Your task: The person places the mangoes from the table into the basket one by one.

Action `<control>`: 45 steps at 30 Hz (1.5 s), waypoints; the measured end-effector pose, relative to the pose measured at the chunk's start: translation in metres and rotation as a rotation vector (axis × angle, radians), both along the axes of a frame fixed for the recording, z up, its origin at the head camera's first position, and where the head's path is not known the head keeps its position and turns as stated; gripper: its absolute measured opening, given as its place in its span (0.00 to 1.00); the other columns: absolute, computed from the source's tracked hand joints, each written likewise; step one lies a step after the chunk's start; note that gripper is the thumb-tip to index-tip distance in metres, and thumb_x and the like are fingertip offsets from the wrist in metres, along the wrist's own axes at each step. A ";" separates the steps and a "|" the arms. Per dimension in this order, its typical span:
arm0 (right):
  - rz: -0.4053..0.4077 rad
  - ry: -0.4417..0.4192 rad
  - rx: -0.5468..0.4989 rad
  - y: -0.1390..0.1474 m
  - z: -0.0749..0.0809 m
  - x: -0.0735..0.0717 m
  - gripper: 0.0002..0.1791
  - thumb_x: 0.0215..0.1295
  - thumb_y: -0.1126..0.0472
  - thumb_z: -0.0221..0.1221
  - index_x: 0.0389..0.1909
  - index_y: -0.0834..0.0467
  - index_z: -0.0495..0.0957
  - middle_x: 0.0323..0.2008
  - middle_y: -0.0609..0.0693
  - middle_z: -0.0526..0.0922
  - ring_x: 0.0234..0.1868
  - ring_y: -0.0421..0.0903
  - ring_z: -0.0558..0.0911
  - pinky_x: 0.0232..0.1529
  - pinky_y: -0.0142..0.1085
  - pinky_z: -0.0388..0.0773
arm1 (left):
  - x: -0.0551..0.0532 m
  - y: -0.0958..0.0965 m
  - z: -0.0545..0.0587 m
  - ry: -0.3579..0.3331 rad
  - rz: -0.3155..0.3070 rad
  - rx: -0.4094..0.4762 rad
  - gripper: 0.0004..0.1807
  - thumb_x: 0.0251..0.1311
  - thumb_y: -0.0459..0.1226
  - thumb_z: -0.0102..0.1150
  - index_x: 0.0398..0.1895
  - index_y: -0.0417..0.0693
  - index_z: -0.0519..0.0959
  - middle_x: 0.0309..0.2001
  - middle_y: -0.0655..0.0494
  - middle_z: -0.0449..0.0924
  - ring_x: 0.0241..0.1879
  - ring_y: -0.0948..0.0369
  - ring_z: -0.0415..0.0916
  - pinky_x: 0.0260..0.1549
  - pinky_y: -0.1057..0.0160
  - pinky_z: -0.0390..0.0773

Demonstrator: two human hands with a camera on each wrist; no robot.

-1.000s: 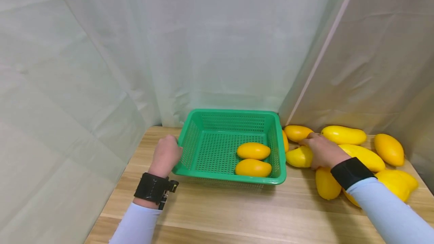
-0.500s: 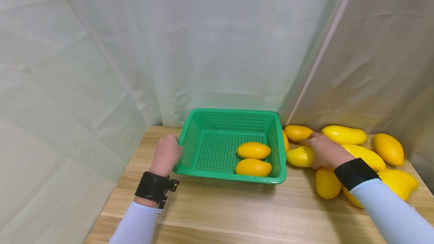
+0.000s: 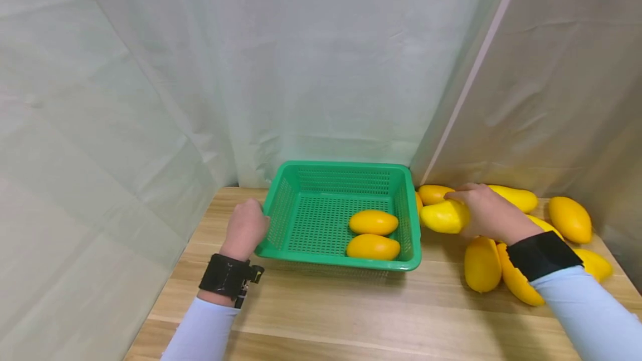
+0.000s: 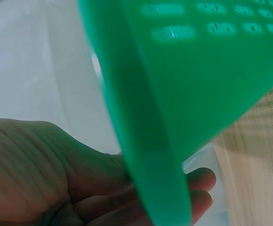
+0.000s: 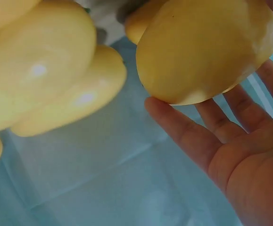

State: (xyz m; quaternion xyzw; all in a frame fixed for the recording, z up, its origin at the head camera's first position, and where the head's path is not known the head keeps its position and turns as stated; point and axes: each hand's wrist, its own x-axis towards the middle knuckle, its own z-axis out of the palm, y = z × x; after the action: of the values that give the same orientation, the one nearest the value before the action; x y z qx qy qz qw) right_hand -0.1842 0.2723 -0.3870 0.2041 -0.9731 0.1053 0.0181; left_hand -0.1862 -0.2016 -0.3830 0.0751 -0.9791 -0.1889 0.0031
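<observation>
My left hand (image 3: 246, 229) grips the left rim of a green plastic basket (image 3: 336, 264). In the left wrist view the thumb lies on one side of the basket rim (image 4: 145, 141) and fingertips (image 4: 201, 179) show on the other. Two mangoes, a rear one (image 3: 373, 222) and a front one (image 3: 373, 247), lie in the basket's right part. Just right of the basket, my right hand (image 3: 489, 211) holds a yellow mango (image 3: 444, 216) slightly above the table. In the right wrist view its fingers (image 5: 188, 136) curve around the held mango (image 5: 207, 52).
Several more mangoes lie on the right of the wooden table (image 3: 351, 316), among them one at the far right (image 3: 570, 219) and one near the front (image 3: 482, 264). Another mango (image 3: 434, 194) sits behind the held one. Pale curtains (image 3: 331, 71) hang behind and beside the table.
My right hand has raised the yellow mango a little off the table. The view has shifted slightly. My left hand stays on the basket rim.
</observation>
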 end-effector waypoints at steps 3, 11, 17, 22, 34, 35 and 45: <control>-0.006 0.005 -0.033 -0.003 0.010 0.000 0.41 0.29 0.63 0.74 0.55 0.58 0.75 0.50 0.57 0.78 0.49 0.56 0.76 0.49 0.52 0.75 | 0.000 -0.001 0.000 -0.001 0.005 -0.007 0.07 0.56 0.33 0.53 0.28 0.35 0.76 0.23 0.45 0.75 0.19 0.56 0.72 0.12 0.65 0.70; -0.047 0.097 -0.134 -0.016 0.024 -0.002 0.39 0.32 0.59 0.75 0.54 0.52 0.75 0.51 0.54 0.77 0.50 0.54 0.74 0.49 0.51 0.74 | 0.000 -0.001 0.000 -0.005 0.006 0.004 0.06 0.55 0.31 0.52 0.27 0.36 0.76 0.22 0.46 0.75 0.18 0.56 0.73 0.11 0.65 0.70; -0.055 0.180 -0.154 -0.037 0.034 -0.002 0.42 0.35 0.53 0.76 0.57 0.52 0.73 0.52 0.55 0.75 0.52 0.57 0.71 0.51 0.55 0.71 | 0.000 0.000 0.001 -0.019 0.016 0.024 0.06 0.55 0.31 0.52 0.28 0.36 0.76 0.23 0.45 0.75 0.18 0.56 0.73 0.11 0.67 0.70; -0.057 0.210 -0.157 -0.062 0.043 -0.008 0.42 0.36 0.52 0.75 0.59 0.52 0.72 0.53 0.58 0.73 0.54 0.59 0.69 0.50 0.57 0.72 | 0.002 0.002 0.001 -0.025 0.023 0.023 0.06 0.56 0.31 0.52 0.29 0.35 0.76 0.24 0.45 0.75 0.19 0.56 0.73 0.11 0.67 0.71; -0.044 0.202 -0.201 -0.129 0.037 -0.033 0.41 0.39 0.48 0.73 0.58 0.54 0.72 0.52 0.58 0.75 0.51 0.58 0.71 0.47 0.52 0.75 | 0.004 0.001 0.002 -0.006 0.022 0.022 0.07 0.57 0.32 0.53 0.30 0.35 0.76 0.23 0.45 0.75 0.18 0.56 0.73 0.10 0.67 0.70; -0.051 0.192 -0.199 -0.133 0.035 -0.035 0.41 0.39 0.48 0.73 0.58 0.54 0.72 0.52 0.58 0.75 0.50 0.57 0.72 0.47 0.51 0.75 | 0.004 0.002 0.002 -0.009 0.022 0.027 0.07 0.57 0.32 0.53 0.30 0.35 0.76 0.23 0.45 0.75 0.18 0.56 0.73 0.10 0.67 0.70; -0.101 0.081 -0.146 -0.164 0.028 -0.053 0.40 0.39 0.47 0.72 0.57 0.57 0.73 0.47 0.59 0.77 0.43 0.58 0.73 0.40 0.49 0.76 | 0.005 0.006 0.003 -0.023 0.021 0.040 0.07 0.58 0.32 0.53 0.31 0.35 0.77 0.24 0.45 0.75 0.19 0.56 0.73 0.11 0.66 0.71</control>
State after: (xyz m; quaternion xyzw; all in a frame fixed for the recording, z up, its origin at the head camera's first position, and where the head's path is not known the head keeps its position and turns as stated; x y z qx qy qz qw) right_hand -0.2374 0.1086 -0.3593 0.1568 -0.9704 0.1665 0.0775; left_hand -0.1811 -0.1955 -0.3799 0.0875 -0.9743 -0.2076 -0.0077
